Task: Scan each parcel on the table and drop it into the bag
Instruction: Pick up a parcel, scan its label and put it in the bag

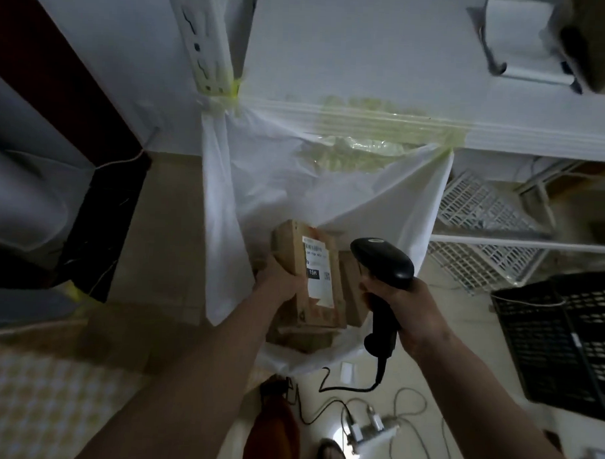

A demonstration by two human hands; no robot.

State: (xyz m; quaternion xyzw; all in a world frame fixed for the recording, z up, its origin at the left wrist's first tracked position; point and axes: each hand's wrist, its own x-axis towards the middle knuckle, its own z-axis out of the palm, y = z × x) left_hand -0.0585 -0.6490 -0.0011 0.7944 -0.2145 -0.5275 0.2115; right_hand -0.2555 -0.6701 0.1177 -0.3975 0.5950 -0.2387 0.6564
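Parcel (309, 277) over open bag (330, 192) — left hand (278, 280) fingers curled round its edge. Right hand (408, 308) wraps scanner (384, 263). Lower further before letting go — other boxes lie beneath.

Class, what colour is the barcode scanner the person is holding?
Black. The barcode scanner shows clearly in the head view, gripped by the right hand.
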